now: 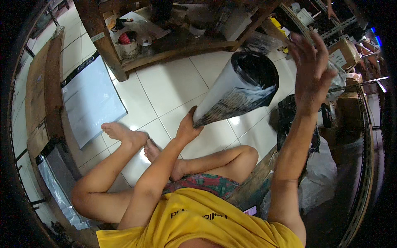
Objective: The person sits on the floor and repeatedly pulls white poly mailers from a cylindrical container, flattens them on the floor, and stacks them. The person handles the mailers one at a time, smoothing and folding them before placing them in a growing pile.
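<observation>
"Where is the thing you have in hand?"

"The silver-grey roll [221,89] is in front of you, above the tiled floor [163,89], tilted with its wide mouth up and to the right. Its black inside is too dark to read."

"And your grip?"

"Your left hand [191,126] clasps the narrow lower end; the roll hides most of those fingers. Your right hand [309,70] is raised to the right of the mouth, fingers spread and somewhat blurred."

"What lies around?"

"A pale flat sheet [93,103] is on the floor to your left. Past your right forearm, a black bundle [286,115] is partly covered by it. The shelving [368,136] bends into the dark rim, cut off."
</observation>
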### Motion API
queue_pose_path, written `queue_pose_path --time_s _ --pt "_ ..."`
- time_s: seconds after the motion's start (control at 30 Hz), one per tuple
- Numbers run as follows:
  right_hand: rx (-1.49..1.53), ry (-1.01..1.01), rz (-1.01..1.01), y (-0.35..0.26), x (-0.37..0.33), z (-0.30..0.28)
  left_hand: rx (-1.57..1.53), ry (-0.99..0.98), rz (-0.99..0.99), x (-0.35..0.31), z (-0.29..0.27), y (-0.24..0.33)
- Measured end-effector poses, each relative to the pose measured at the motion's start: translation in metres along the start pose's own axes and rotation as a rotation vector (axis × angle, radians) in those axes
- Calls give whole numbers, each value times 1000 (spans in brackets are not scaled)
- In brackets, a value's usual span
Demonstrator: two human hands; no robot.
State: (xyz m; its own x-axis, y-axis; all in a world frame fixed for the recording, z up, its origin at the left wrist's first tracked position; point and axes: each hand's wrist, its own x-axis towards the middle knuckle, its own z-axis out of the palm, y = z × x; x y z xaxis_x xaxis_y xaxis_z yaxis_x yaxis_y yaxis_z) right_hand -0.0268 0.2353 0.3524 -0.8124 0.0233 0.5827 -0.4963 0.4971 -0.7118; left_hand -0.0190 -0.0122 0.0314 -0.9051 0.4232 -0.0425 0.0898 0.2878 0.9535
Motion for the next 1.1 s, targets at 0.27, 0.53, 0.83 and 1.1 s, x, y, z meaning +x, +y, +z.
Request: queue_pose_path --time_s 0.27,0.53,0.83,1.1 --pt "422 -69 869 172 -193 145 149 -171 60 10 -30 34" --pt "488 -106 1145 189 -213 217 534 -356 -216 34 -23 19" --pt "655 67 1263 198 -240 187 750 -516 -268 29 7 51" --pt "413 120 1284 234 -285 160 789 -275 -90 18 31 11"
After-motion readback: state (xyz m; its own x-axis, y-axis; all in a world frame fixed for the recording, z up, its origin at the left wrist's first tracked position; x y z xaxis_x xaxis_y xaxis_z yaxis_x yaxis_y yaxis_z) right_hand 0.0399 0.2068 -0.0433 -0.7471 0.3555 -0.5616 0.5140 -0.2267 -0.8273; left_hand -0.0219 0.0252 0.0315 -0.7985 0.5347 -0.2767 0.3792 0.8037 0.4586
